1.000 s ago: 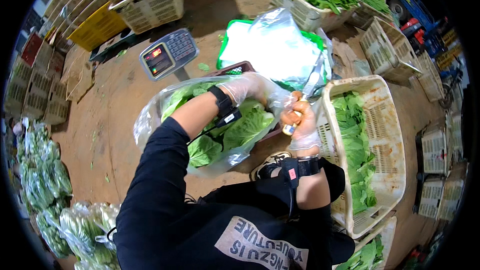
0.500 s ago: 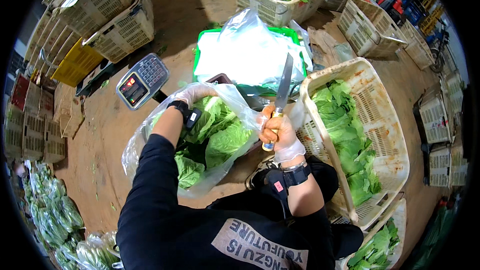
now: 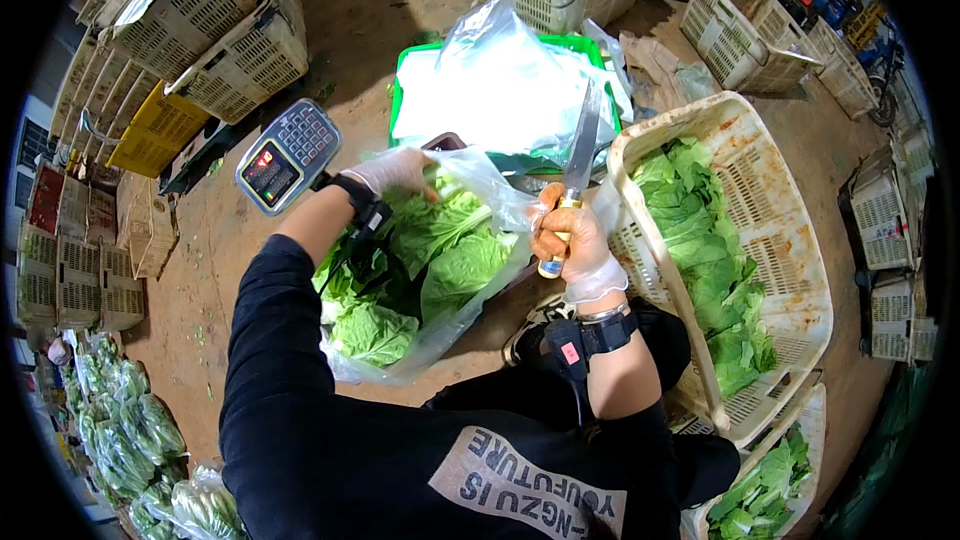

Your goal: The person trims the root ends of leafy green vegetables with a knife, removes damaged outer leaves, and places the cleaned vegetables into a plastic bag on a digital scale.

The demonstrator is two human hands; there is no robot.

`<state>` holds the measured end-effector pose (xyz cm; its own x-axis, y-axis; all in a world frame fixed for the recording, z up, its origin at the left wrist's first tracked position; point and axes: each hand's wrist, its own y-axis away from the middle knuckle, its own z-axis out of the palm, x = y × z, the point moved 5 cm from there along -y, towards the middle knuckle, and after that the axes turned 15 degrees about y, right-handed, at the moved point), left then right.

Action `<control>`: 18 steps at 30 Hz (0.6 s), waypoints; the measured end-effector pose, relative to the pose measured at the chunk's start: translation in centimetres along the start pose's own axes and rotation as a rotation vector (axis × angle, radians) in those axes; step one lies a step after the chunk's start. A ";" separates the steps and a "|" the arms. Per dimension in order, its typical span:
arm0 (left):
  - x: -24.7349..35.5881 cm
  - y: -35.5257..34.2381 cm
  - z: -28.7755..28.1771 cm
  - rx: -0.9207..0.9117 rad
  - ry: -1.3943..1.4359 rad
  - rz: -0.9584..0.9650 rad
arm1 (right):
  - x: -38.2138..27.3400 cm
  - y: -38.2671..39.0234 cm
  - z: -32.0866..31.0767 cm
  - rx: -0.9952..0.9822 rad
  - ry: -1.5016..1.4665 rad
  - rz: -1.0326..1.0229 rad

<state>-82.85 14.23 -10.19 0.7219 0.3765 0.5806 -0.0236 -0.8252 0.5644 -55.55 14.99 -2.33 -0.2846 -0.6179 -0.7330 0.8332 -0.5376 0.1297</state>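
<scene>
A clear plastic bag (image 3: 400,372) of leafy green heads (image 3: 462,268) stands before me, its mouth spread wide. My left hand (image 3: 395,172), in a thin clear glove, is curled at the bag's far left rim above the leaves; its thumb is hidden. At the right rim, my right hand (image 3: 575,240) is closed round the handle of a knife (image 3: 583,145) and also pinches the bag's edge. The long blade points up and away from me. Stained fingertips show on this gloved hand.
A scale display (image 3: 288,158) stands left of the bag. Beyond lies a green-rimmed crate (image 3: 398,90) under white plastic bags (image 3: 490,100). A white crate (image 3: 800,270) of greens is close on my right. Bagged vegetables (image 3: 120,430) lie lower left; stacked crates (image 3: 240,50) stand far left.
The bag's left side has drawn inward, uncovering more leaves, and my left hand has shifted slightly left. My right hand has moved a little right with the knife still in it.
</scene>
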 end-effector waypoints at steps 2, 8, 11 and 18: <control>-2.5 -1.3 0.9 0.064 -0.176 0.066 | -0.1 -0.1 -0.2 0.010 0.060 -0.021; 0.4 3.1 -3.2 -0.052 0.184 0.011 | -0.1 0.6 -1.6 0.095 0.053 -0.018; 3.4 9.9 -6.8 0.221 0.091 -0.121 | 0.1 0.5 -1.6 0.063 0.034 -0.006; 3.5 8.4 4.0 0.495 -0.329 0.140 | 0.6 -0.3 0.7 0.002 0.009 -0.015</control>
<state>-77.72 6.91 -5.75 0.9129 0.1653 0.3733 0.1332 -0.9849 0.1105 -56.26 14.37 -2.31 -0.2927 -0.6048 -0.7406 0.8279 -0.5478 0.1201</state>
